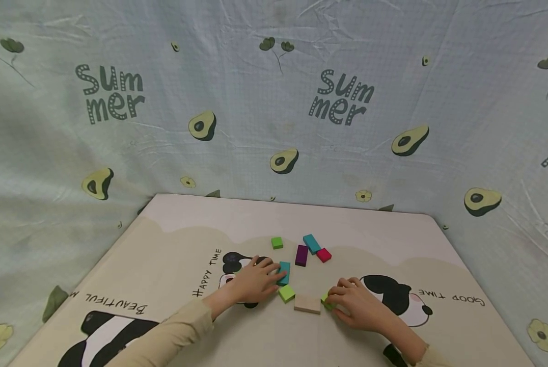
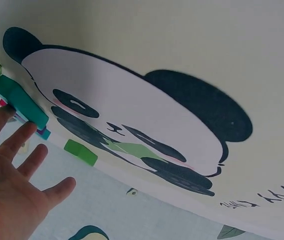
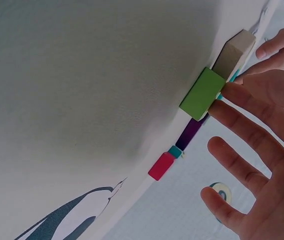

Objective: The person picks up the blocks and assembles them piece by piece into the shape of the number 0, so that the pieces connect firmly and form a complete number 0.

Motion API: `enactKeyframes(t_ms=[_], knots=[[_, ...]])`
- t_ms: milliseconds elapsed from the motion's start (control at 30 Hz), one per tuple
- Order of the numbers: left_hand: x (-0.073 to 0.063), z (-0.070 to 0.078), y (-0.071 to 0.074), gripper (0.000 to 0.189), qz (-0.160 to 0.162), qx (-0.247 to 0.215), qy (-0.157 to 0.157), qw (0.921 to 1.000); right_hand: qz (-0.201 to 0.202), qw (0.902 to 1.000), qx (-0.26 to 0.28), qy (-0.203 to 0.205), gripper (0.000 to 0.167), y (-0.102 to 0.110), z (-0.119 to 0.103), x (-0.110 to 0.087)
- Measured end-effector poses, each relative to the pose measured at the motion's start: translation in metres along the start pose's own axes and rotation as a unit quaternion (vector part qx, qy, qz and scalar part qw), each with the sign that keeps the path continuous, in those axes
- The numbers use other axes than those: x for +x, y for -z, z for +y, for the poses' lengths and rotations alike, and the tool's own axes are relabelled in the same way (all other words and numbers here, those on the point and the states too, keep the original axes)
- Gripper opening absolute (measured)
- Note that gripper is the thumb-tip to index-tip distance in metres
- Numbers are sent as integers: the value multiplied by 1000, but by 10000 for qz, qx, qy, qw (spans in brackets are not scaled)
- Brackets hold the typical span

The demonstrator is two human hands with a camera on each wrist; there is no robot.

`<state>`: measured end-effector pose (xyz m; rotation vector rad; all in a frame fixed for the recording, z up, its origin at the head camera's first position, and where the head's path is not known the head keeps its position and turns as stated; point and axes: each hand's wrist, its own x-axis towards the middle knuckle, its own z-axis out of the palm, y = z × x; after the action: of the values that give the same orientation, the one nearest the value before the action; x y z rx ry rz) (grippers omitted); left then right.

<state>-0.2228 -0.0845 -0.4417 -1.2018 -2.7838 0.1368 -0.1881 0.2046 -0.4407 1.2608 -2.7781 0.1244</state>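
My left hand (image 1: 255,282) reaches in from the left, fingers spread, with fingertips at the side of a teal block (image 1: 285,273). In the left wrist view, that same teal block (image 2: 21,100) shows the fingertips right against its edge. Just nearer lies a green block (image 1: 286,293), then a plain wooden block (image 1: 307,304) to its right. At the wooden block's right end, my right hand (image 1: 354,306) touches another green block (image 3: 203,94) with extended fingertips. The wooden block (image 3: 231,55) lines up end to end with this green one in the right wrist view.
Farther back on the panda-print tabletop (image 1: 200,219) lie a purple block (image 1: 301,255), a second teal block (image 1: 311,244), a pinkish-red block (image 1: 324,255) and a small green block (image 1: 277,242). A printed cloth (image 1: 237,102) hangs behind the table.
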Motion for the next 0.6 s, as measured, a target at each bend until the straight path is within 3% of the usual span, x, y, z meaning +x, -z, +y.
enactKeyframes(t_ms=[367,600], knots=[[0,4,0,41,-56,241,113,9996,15,10000,-64,42,15,1,0,0],[1,5,-2,41,48,399,105,9991,235,9992,-223,213,17,0,0,0]])
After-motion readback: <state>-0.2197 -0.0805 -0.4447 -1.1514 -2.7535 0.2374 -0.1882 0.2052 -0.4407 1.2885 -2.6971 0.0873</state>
